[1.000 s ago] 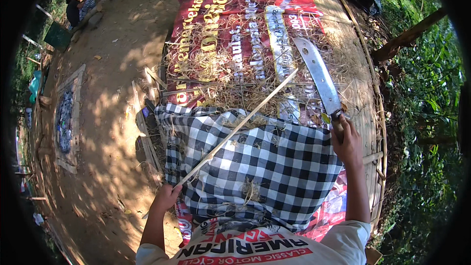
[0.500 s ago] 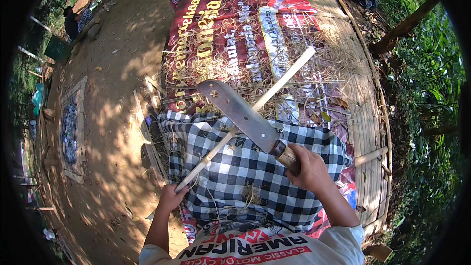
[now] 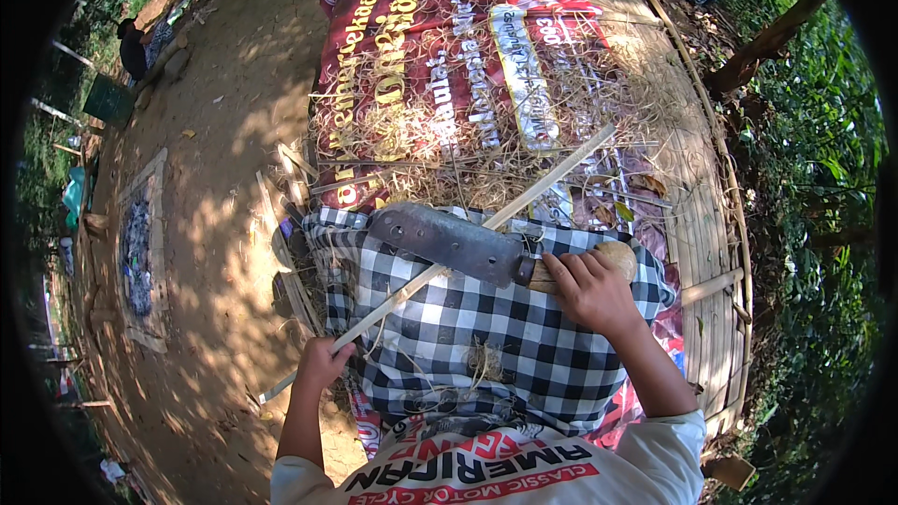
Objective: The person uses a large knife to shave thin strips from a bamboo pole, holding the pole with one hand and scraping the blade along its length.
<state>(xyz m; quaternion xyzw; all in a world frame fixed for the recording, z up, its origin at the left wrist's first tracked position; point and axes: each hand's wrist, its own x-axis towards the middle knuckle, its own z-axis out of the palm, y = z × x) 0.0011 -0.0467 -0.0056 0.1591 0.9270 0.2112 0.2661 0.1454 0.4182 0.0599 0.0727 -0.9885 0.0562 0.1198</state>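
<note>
My right hand (image 3: 593,290) is closed round the wooden handle of a broad machete (image 3: 447,241). Its dark blade, pierced by a few holes, points left and lies across a pale bamboo strip (image 3: 552,175). My left hand (image 3: 323,362) grips that strip near its lower end, a short piece sticking out beyond the fist. The strip slants up and to the right over my lap. A black-and-white checked cloth (image 3: 449,318) covers my legs, with a small clump of shavings (image 3: 484,362) on it. Whether the edge touches the strip I cannot tell.
A red printed banner (image 3: 374,65) strewn with curly shavings (image 3: 402,117) covers much of a bamboo platform (image 3: 697,178). Split bamboo pieces (image 3: 292,266) lie at its left edge. Farther left is a framed ash pit (image 3: 138,248) in the dirt. A person (image 3: 134,47) sits at the far left.
The machete has turned flatter, its tip dropping, and my right hand has moved up and right. The strip has shifted through my left hand, more of it now showing below the fist.
</note>
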